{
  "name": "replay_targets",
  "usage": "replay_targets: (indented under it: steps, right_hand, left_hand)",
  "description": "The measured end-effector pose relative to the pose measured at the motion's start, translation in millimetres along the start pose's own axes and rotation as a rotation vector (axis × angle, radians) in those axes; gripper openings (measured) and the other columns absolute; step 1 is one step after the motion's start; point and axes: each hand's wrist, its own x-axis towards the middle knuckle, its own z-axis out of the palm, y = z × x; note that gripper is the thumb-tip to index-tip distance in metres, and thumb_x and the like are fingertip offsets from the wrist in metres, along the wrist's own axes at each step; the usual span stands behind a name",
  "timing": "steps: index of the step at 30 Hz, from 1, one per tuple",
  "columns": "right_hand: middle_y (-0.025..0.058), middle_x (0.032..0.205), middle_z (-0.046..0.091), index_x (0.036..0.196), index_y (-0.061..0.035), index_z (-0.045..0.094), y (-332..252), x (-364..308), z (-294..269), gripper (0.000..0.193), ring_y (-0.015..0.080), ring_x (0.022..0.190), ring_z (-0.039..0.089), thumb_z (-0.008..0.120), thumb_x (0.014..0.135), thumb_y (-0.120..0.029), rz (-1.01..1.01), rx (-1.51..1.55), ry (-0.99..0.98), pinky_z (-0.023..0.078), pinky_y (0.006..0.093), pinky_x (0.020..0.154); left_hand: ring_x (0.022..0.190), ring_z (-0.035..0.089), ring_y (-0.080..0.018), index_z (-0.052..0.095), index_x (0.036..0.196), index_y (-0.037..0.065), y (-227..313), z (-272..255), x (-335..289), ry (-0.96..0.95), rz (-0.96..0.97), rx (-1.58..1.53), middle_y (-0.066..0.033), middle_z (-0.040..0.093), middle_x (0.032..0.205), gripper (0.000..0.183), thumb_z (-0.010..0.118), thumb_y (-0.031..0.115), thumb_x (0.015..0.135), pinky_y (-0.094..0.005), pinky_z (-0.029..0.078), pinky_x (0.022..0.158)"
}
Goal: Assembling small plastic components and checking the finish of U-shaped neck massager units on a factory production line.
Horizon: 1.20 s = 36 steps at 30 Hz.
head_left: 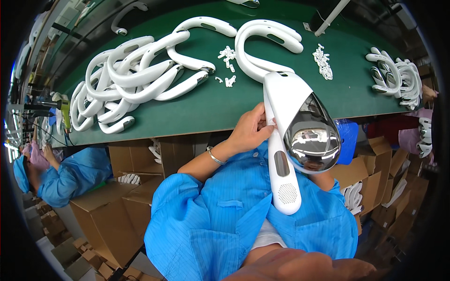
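Note:
Close up in front of my chest is a white U-shaped neckband (280, 187) with a dark oval window and a dotted round grille at its near end. A bulging, mirror-like chrome end (314, 136) faces up beside it. My left hand (251, 130) is closed at the band's left edge, thumb and fingertips pressed against it; whether a small part is between them I cannot make out. The chrome end hides my right hand; only a bit of the right wrist (323, 179) shows beneath it. Beyond lies another white neckband (269, 28), bent in a curve on the green table.
Many white neckbands (140, 79) are heaped on the green table (197, 124) at left, more (398, 79) at far right. Small white pieces (322, 63) lie in little piles. Cardboard boxes (108, 220) and a blue bin (346, 140) stand below. A co-worker (75, 175) sits at left.

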Motion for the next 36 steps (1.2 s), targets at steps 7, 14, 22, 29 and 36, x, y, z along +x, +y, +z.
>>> replay_targets:
  steps: [7,14,22,29,36]
  right_hand:
    - [0.0158,0.122,0.057,0.103,-0.0014,0.067,3,-2,-2,0.026,0.0227,0.109,0.056,0.067,0.078,-0.008,0.248,0.415,-0.072,0.042,0.0309,0.091]
    - [0.0097,0.116,0.053,0.083,-0.002,0.063,31,-8,5,0.006,0.0146,0.09,0.057,0.063,0.078,0.0,0.393,0.534,-0.246,0.046,0.0253,0.08]
    - [0.0081,0.1,0.054,0.094,-0.0021,0.049,9,1,10,0.022,0.0102,0.087,0.057,0.06,0.077,0.006,0.65,0.789,-0.121,0.049,0.0233,0.077]
    - [0.0162,0.108,0.059,0.12,0.0016,0.041,12,1,12,0.046,0.0209,0.098,0.06,0.06,0.078,0.0,0.675,1.022,-0.004,0.049,0.0318,0.086]
    - [0.0147,0.106,0.06,0.125,0.0043,0.045,25,-4,10,0.045,0.0218,0.093,0.062,0.057,0.083,-0.003,0.849,1.243,-0.072,0.053,0.0341,0.082]
  left_hand:
    - [0.096,0.063,-0.0216,0.033,0.124,-0.005,23,4,-3,-0.09,-0.053,-0.135,-0.0178,0.059,0.108,0.049,0.054,0.001,0.081,-0.0332,0.052,0.083]
    - [0.101,0.058,-0.0166,0.03,0.134,-0.002,13,0,-5,-0.118,0.032,0.17,-0.0134,0.056,0.114,0.059,0.058,0.005,0.084,-0.0315,0.049,0.086]
    - [0.097,0.062,-0.022,0.03,0.135,-0.004,18,3,-6,-0.104,0.126,0.35,-0.0178,0.057,0.11,0.057,0.056,0.01,0.086,-0.0331,0.052,0.082]
    - [0.096,0.062,-0.0237,0.033,0.136,-0.003,14,2,4,-0.064,0.312,0.538,-0.0186,0.056,0.113,0.052,0.053,0.009,0.089,-0.035,0.052,0.082]
    - [0.085,0.062,-0.0176,0.028,0.139,-0.003,-3,9,7,-0.04,0.418,0.484,-0.0151,0.058,0.106,0.052,0.047,0.004,0.091,-0.0274,0.054,0.065]
